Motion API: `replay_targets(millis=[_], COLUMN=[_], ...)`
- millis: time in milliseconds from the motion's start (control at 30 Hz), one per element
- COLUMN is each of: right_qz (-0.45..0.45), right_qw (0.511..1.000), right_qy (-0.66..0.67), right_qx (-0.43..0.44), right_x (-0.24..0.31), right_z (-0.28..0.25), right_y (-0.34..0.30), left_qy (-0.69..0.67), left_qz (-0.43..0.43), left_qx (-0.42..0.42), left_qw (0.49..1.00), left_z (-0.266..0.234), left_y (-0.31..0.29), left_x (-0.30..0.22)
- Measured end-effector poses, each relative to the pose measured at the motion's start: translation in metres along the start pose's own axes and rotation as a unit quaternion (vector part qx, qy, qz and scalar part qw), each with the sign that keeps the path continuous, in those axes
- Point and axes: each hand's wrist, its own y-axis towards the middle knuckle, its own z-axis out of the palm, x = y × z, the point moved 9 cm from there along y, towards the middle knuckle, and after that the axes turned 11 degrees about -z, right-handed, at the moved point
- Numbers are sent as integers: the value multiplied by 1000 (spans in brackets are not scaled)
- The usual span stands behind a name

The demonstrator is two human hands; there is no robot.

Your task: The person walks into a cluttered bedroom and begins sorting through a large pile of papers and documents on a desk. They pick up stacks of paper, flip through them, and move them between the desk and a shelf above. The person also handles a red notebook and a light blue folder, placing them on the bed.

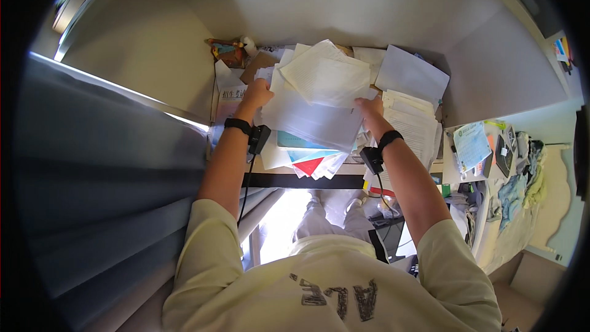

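Steadying a loose paper stack by both edges

A stack of papers [316, 120] is held at the middle of the desk [351, 169], between the two hands; whether it is fully lifted cannot be told. Its left edge is gripped by the left hand [258, 93], curled nearly closed, and its right edge by the right hand [370, 108], also nearly closed; the fingers underneath are hidden. Both edges are best pinched evenly, so that sagging is avoided. The stack should be kept level, since the creased sheets [326, 74] lying askew on top are gripped by neither hand and could slide. Care should be taken that the neighbouring printed pile [410, 126] is not dragged by the right wrist.
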Motion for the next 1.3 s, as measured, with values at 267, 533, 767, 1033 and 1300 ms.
replay_targets(millis=[267, 533, 767, 1033, 1300], right_qz=[-62, -149, -250, -234, -255], right_qw=[966, 951, 924, 957, 946], right_qy=[38, -159, -256, -123, -157], right_qx=[249, 221, 133, 121, 125], right_x=[61, 48, 55, 53, 46], right_z=[-10, -42, -39, -36, -46], right_y=[-25, -22, -28, -32, -21], left_qy=[-30, 96, -74, -130, -329], left_qz=[-25, 226, 218, 221, 173], left_qx=[8, -118, -66, -27, 9], left_qw=[999, 962, 971, 966, 928], left_z=[4, 15, 24, 12, -78], left_y=[18, -35, -20, -25, -4], left_x=[14, -124, -133, -135, -85])
